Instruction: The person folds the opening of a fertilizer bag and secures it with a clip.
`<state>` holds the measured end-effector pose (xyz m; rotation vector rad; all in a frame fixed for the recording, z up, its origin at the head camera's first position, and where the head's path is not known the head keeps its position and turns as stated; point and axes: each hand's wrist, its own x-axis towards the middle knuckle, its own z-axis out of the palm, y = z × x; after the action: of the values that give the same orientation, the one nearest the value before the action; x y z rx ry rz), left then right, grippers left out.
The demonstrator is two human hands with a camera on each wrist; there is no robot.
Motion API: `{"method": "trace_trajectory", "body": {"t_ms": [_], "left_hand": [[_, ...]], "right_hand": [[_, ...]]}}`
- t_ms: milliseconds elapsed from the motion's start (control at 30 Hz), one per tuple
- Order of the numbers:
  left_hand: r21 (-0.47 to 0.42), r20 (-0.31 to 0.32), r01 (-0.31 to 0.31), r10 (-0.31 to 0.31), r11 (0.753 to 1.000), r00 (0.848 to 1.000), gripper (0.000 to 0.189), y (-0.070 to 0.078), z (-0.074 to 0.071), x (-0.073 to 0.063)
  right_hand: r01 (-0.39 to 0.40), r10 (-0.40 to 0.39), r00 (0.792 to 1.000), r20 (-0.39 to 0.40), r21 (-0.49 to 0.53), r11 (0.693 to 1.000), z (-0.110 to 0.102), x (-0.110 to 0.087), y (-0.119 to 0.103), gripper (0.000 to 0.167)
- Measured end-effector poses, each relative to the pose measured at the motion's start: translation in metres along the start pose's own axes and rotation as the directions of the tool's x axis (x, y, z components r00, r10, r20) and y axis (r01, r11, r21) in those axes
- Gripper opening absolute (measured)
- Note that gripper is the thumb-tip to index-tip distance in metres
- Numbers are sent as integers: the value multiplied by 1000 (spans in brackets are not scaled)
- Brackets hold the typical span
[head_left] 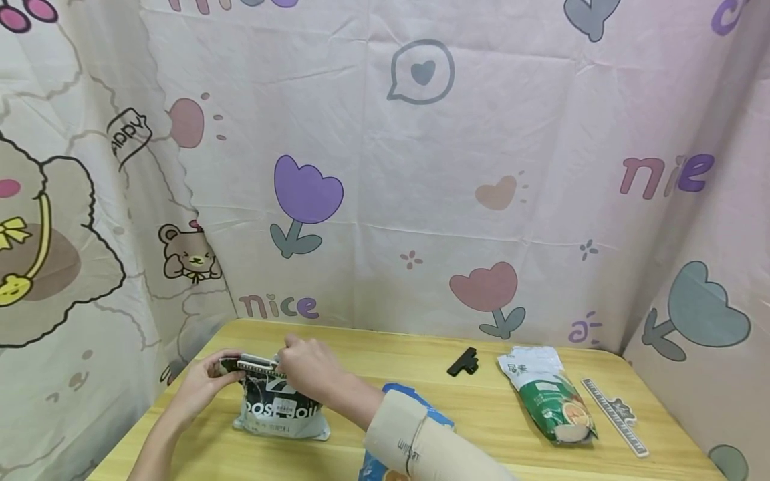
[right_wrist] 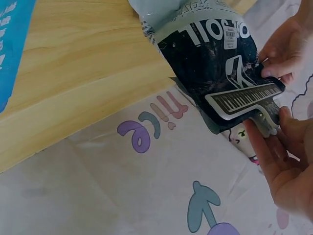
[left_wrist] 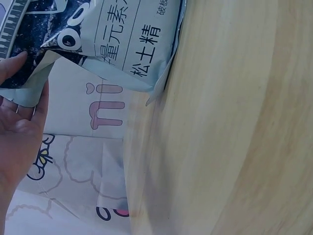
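Head camera: my left hand (head_left: 207,382) pinches a top corner of the black-and-white soil-conditioner bag (head_left: 279,411), standing on the yellow wood-grain table (head_left: 493,417), while my right hand (head_left: 313,366) grips the handle of a keyboard-patterned bag clip (right_wrist: 244,100) along its top. Trouble spots? Uneven folds could make the clip bite one side only and pop off; if my left hand slips, the bag could sag or tip; and my cuff (head_left: 394,427) (right above that blue bag (right_wrist: 13,49)) might snag it. Now the print! 松土精 here, "SOIL" upside down in the right wrist view, 尿素 on the green-and-white bag (head_left: 550,401) to my right, "nice" across the curtain (head_left: 373,167).
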<state>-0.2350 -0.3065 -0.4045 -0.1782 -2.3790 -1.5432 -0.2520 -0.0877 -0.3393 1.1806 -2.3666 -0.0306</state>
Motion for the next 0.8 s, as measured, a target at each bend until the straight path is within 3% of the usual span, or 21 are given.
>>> {"method": "trace_trajectory", "body": {"t_ms": [267, 367, 433, 567, 700, 800], "left_hand": [[-25, 23, -40, 40, 999, 999, 32, -1, -1, 0], [-30, 20, -39, 40, 999, 999, 32, -1, -1, 0], [-30, 22, -35, 36, 999, 999, 31, -1, -1, 0], [-21, 23, -7, 7, 1000, 1000, 32, -1, -1, 0], [-15, 3, 22, -22, 1000, 1000, 34, -2, 1, 1], [4, -28, 16, -16, 1000, 999, 35, -3, 2, 1]], "right_hand": [[15, -15, 1000, 0, -57, 998, -1, 1, -3, 17], [5, -6, 1000, 23, 16, 1000, -1, 1, 0, 20], [-12, 5, 998, 63, 108, 994, -1, 0, 4, 23], [-81, 29, 983, 182, 286, 955, -2, -3, 16, 29], [-121, 28, 948, 318, 276, 954, 1, -12, 29, 31], [-129, 34, 926, 376, 230, 965, 7, -19, 36, 29]]}}
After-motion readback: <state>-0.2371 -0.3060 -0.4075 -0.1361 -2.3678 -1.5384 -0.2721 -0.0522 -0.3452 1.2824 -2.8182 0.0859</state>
